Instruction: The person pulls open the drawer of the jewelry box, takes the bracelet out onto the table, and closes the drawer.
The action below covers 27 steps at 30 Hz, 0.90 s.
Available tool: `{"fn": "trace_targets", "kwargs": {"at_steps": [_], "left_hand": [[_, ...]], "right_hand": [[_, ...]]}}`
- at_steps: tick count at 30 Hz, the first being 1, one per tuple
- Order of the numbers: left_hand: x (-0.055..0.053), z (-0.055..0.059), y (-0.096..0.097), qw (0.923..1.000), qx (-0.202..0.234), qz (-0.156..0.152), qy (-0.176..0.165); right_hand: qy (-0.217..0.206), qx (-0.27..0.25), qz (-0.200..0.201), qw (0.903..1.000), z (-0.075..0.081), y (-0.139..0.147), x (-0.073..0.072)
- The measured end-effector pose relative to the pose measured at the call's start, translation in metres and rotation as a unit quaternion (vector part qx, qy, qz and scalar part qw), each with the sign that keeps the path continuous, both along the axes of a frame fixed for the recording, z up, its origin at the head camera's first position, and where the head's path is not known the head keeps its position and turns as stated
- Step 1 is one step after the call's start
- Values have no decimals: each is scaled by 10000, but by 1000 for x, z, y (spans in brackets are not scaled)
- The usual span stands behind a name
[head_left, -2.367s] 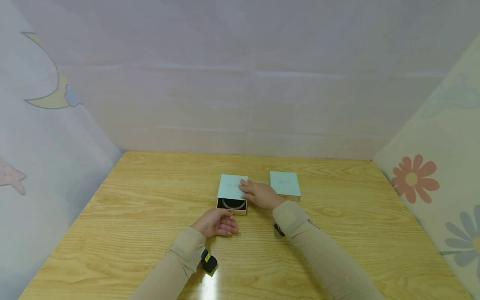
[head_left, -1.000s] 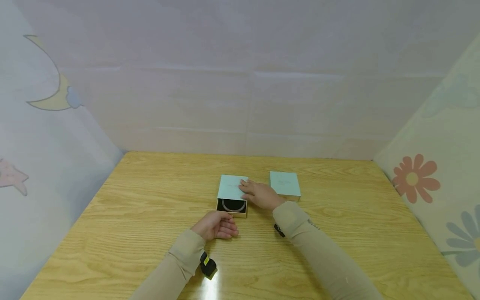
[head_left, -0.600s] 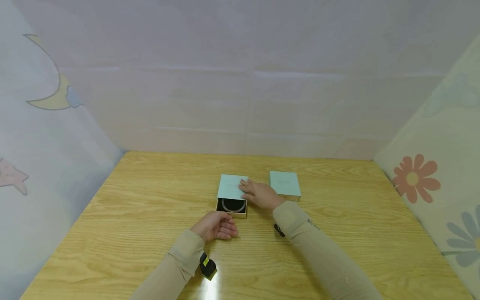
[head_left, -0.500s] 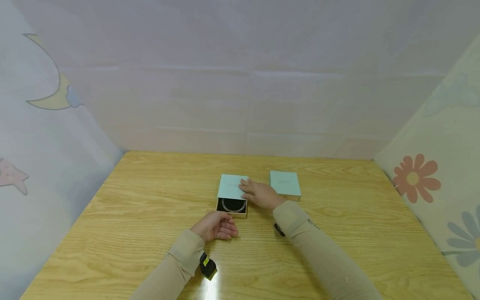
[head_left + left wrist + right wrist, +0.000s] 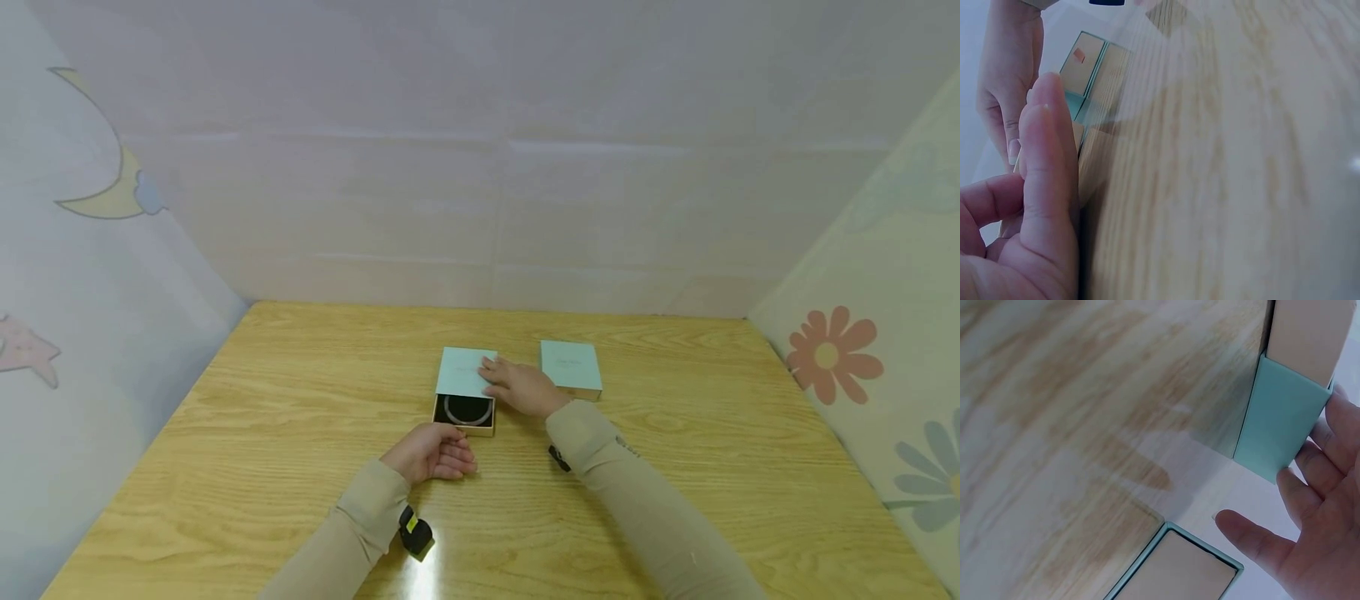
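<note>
A pale mint slide-out box has its sleeve (image 5: 457, 371) lying on the table, with the gold-edged drawer (image 5: 482, 431) partly drawn out towards me. Inside on black lining rests a ring-shaped band (image 5: 468, 422), perhaps a bangle; its far part is hidden under the sleeve. My left hand (image 5: 431, 452) is at the drawer's front edge, thumb and forefinger pinching there; what exactly lies between them is partly hidden. Straight fingers of my right hand (image 5: 525, 390) rest on the sleeve's right side, and in the right wrist view the thumb (image 5: 1254, 537) stands apart from the sleeve (image 5: 1279, 419).
A second mint box (image 5: 570, 364), closed, lies just right of my right hand. Both boxes stand on a wood-grain table (image 5: 300, 375) that meets printed cloth walls at the back and sides. A black wrist device (image 5: 416, 533) hangs under my left cuff.
Since the earliest frame the drawer has slid slightly further out towards me, with my left hand at its front. Over the last second hands and box have hardly moved.
</note>
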<state>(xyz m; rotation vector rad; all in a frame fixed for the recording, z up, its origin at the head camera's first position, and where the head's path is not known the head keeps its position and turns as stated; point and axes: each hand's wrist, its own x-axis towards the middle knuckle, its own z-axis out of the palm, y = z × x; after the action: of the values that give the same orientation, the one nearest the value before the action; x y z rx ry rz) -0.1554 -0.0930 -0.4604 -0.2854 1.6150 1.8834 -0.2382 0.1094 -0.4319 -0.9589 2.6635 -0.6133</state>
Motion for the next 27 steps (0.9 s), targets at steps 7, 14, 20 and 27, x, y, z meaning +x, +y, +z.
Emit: {"fn": "trace_targets", "kwargs": {"at_steps": [7,14,20,27], "left_hand": [[0,0,1,10000,1,2,-10],[1,-1,1,10000,16,7,-55],[2,-1,1,10000,28,-1,-60],[4,0,1,10000,6,-6,-76]], "right_hand": [[28,-9,30,10000,-1,0,-2],[21,-17,7,10000,-1,0,-2],[3,-53,12,10000,-1,1,-2],[-77,-62,12,10000,-2,1,-2]]}}
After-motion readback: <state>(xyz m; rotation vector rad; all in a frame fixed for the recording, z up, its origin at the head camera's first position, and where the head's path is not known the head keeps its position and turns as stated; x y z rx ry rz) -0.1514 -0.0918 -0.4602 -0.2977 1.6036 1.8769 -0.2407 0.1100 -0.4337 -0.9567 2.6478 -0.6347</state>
